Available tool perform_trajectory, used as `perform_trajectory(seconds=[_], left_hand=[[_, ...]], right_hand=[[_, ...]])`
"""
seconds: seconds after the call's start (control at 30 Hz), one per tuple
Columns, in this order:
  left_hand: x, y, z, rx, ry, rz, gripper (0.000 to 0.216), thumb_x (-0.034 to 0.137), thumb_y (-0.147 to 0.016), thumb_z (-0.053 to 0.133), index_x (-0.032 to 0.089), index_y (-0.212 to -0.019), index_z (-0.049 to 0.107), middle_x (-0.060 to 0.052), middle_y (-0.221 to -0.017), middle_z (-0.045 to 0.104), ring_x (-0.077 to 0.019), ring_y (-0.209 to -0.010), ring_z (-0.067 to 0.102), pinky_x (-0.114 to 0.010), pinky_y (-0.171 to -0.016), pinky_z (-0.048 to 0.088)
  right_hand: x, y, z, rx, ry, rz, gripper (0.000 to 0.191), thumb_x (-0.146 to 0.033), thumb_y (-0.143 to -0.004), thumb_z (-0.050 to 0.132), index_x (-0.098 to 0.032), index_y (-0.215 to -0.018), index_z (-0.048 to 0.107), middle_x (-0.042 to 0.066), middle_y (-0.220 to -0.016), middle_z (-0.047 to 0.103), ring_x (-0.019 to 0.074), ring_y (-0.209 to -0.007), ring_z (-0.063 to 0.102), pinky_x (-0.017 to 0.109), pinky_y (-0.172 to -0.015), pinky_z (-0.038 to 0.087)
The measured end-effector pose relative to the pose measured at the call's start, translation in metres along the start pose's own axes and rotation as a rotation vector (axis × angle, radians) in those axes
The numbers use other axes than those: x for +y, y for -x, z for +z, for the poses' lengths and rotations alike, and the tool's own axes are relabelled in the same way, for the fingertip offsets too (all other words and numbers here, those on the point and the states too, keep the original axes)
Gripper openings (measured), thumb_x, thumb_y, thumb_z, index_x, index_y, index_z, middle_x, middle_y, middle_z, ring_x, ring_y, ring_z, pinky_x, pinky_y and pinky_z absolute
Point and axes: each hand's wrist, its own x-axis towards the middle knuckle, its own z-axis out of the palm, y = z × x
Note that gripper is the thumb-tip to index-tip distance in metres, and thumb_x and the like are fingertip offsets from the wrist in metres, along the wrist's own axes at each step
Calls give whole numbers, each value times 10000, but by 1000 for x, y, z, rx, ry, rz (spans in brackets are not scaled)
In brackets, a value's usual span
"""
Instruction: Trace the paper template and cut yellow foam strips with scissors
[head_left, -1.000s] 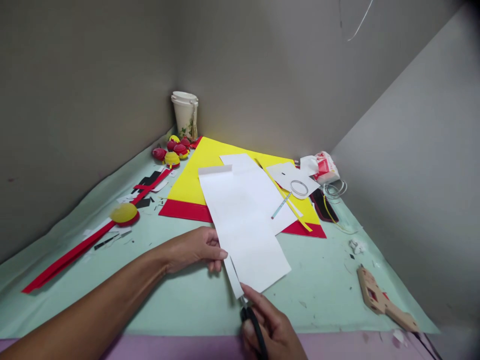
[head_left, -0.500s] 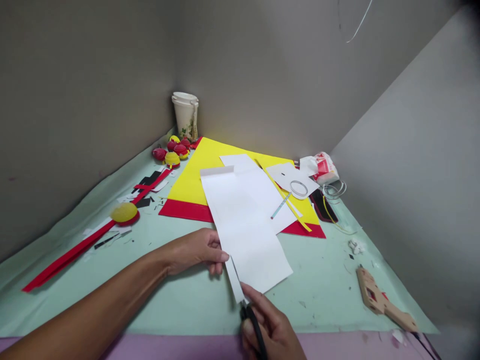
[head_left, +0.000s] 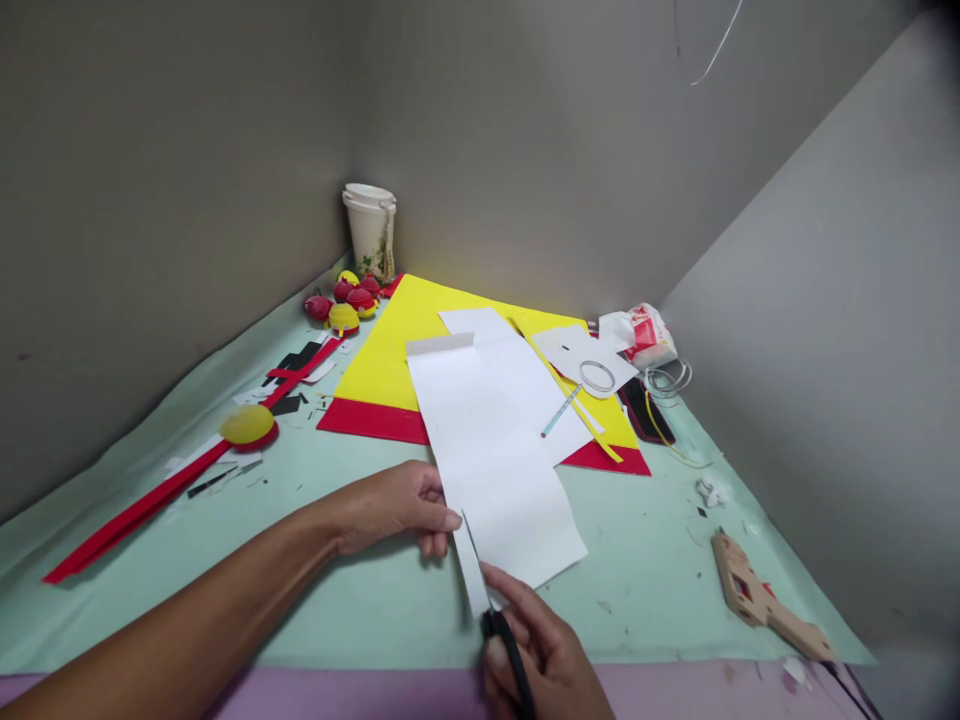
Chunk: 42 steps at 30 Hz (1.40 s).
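Observation:
Between the thumb and fingers of my left hand is the left edge of a white sheet of paper. My right hand grips black-handled scissors near the front edge of the table. Their blades lie in a cut running up from the sheet's near edge. A narrow paper strip stands to the left of the cut, still joined to the sheet higher up. The sheet's far end has a folded flap and overlaps another white sheet.
Yellow card and red card lie beneath the papers. A glue gun rests at the right. On the left are a red strip with a yellow dome and black scraps. A white cup stands in the corner.
The scissor blades show further up the cut in the paper. The sheet has shifted and turned slightly to the right, with my left hand moving a little with it.

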Motion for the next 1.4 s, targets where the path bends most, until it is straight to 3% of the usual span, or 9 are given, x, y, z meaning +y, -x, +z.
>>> perform_trajectory(seconds=[0.5, 0.8, 1.4], left_hand=[[1, 0, 1, 4, 2, -5, 136, 242, -742, 704, 123, -804, 686, -41, -651, 695, -130, -594, 615, -235, -568, 458], [1, -1, -6, 68, 89, 11, 228, 298, -738, 724, 122, -873, 670, -37, -676, 676, -120, -604, 594, -241, -594, 453], [6, 1, 2, 66, 46, 1, 229, 297, -695, 734, 119, -826, 674, -42, -637, 672, -138, -588, 587, -258, -575, 448]], right_hand=[[-3, 2, 1, -5, 15, 24, 838, -532, -611, 828, -92, -1278, 577, -96, -492, 423, 44, -395, 318, 185, -403, 266], [-4, 2, -1, 0, 38, 34, 792, -516, -606, 834, -118, -1248, 596, -100, -495, 426, 45, -392, 344, 179, -395, 294], [0, 1, 0, -5, 24, 7, 822, -531, -635, 816, -104, -1290, 565, -92, -511, 444, 44, -385, 353, 182, -393, 292]])
